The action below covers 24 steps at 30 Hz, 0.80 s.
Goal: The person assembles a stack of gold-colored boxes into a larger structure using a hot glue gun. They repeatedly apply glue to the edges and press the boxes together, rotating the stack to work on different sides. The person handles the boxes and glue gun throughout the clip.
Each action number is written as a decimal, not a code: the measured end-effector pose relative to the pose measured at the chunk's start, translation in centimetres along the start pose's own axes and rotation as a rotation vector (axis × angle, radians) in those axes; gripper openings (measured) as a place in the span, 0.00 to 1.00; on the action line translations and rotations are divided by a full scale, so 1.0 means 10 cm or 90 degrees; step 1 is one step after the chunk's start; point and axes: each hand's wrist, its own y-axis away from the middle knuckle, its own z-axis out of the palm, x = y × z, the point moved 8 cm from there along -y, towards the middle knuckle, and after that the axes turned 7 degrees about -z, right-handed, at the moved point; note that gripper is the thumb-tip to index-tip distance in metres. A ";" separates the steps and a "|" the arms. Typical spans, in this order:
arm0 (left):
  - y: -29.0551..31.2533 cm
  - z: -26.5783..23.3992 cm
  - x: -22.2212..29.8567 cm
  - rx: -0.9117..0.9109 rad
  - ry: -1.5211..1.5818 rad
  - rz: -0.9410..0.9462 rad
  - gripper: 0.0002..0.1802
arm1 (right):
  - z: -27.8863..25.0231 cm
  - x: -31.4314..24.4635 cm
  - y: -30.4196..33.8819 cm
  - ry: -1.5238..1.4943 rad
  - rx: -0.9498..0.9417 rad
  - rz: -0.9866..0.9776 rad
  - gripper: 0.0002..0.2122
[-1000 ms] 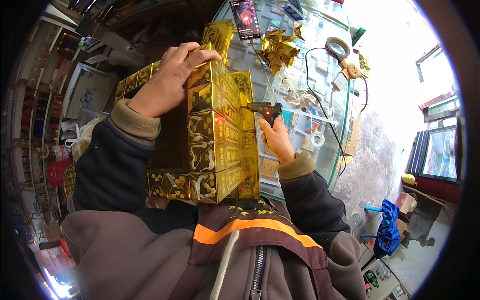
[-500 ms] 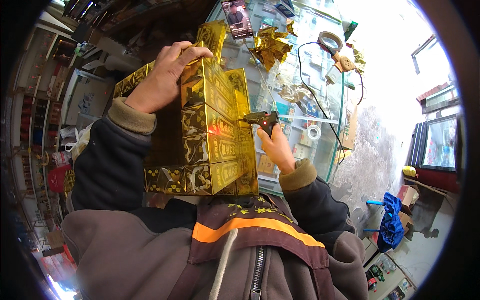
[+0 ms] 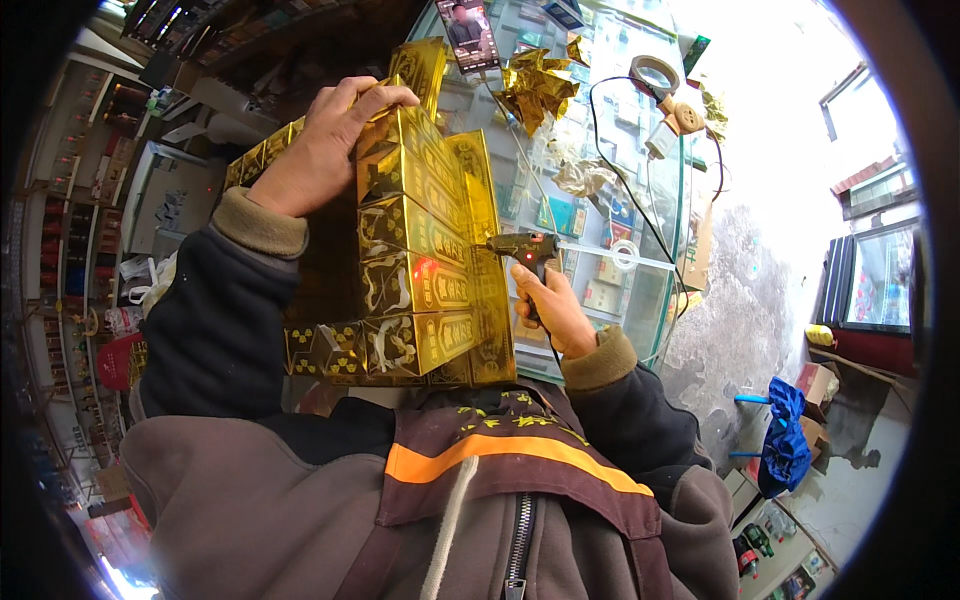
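My left hand [image 3: 325,145] is closed over the far upper corner of a block of shiny gold foil boxes [image 3: 415,250], thumb and fingers hooked on its edge. Whitish, glue-like strands [image 3: 395,345] cling to the box ends facing me. In my right hand [image 3: 558,312] is a black hot glue gun [image 3: 525,246], gripped by its handle, with a small red light showing. Its nozzle points left at the seam between the boxes and a gold panel [image 3: 490,310] along their right side. Whether the tip touches is too small to tell. A pale glue stick [image 3: 615,256] sticks out behind the gun.
A glass display counter [image 3: 600,90] holds small packs. On it lie a phone [image 3: 467,35], crumpled gold foil [image 3: 537,88], a tape roll [image 3: 655,75] and a power socket [image 3: 685,117] with a black cable. Shelves [image 3: 85,200] stand left; a blue folded umbrella [image 3: 785,440] is at right.
The glue gun and my right hand have come slightly nearer to me along the seam. My left hand keeps its hold on the boxes. The whole scene has shifted a little leftward in view.
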 end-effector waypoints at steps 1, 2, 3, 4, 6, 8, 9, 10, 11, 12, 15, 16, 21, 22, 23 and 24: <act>0.00 -0.01 0.01 0.016 0.002 0.008 0.34 | -0.01 0.00 0.02 -0.015 0.003 0.006 0.14; 0.00 -0.01 0.01 0.014 -0.001 0.008 0.34 | -0.02 0.01 0.04 -0.028 0.014 0.021 0.14; 0.01 -0.01 0.01 0.012 -0.003 0.008 0.34 | -0.01 0.03 0.05 -0.067 0.004 0.038 0.15; 0.01 0.00 0.01 0.009 -0.006 0.008 0.34 | -0.02 0.05 0.05 -0.103 0.002 0.063 0.15; 0.01 0.00 0.01 0.004 -0.002 0.005 0.34 | -0.01 0.08 0.06 -0.139 -0.014 0.084 0.16; 0.00 0.00 0.01 0.001 -0.002 0.004 0.34 | 0.00 0.09 0.09 -0.139 -0.040 0.075 0.17; 0.00 0.00 0.01 0.001 -0.003 0.005 0.34 | 0.01 0.11 0.12 -0.108 -0.060 0.072 0.17; 0.00 0.00 0.01 0.004 -0.007 0.006 0.34 | 0.02 0.12 0.16 -0.078 -0.079 0.069 0.18; 0.00 0.01 0.01 0.001 -0.003 0.007 0.34 | 0.04 0.13 0.21 -0.048 -0.099 0.065 0.18; 0.00 0.01 0.02 0.003 -0.003 0.009 0.33 | 0.01 0.14 0.23 -0.062 -0.071 0.069 0.18; -0.01 0.01 0.01 0.005 -0.006 0.007 0.33 | -0.01 0.07 0.26 -0.100 -0.038 0.043 0.20; -0.01 0.00 0.02 0.015 -0.008 0.010 0.33 | -0.03 0.09 0.27 -0.089 -0.017 0.071 0.20; 0.00 0.01 0.00 0.008 -0.012 0.001 0.33 | 0.04 0.09 0.31 -0.042 -0.047 0.054 0.19; 0.00 0.01 0.00 0.013 -0.016 0.003 0.33 | 0.01 0.12 0.33 -0.014 -0.023 0.071 0.19; 0.00 0.01 0.00 0.009 -0.013 0.005 0.33 | 0.04 0.11 0.35 -0.042 -0.034 0.055 0.19; 0.00 0.01 0.00 0.010 -0.012 0.008 0.34 | 0.04 0.11 0.37 -0.040 -0.040 0.054 0.19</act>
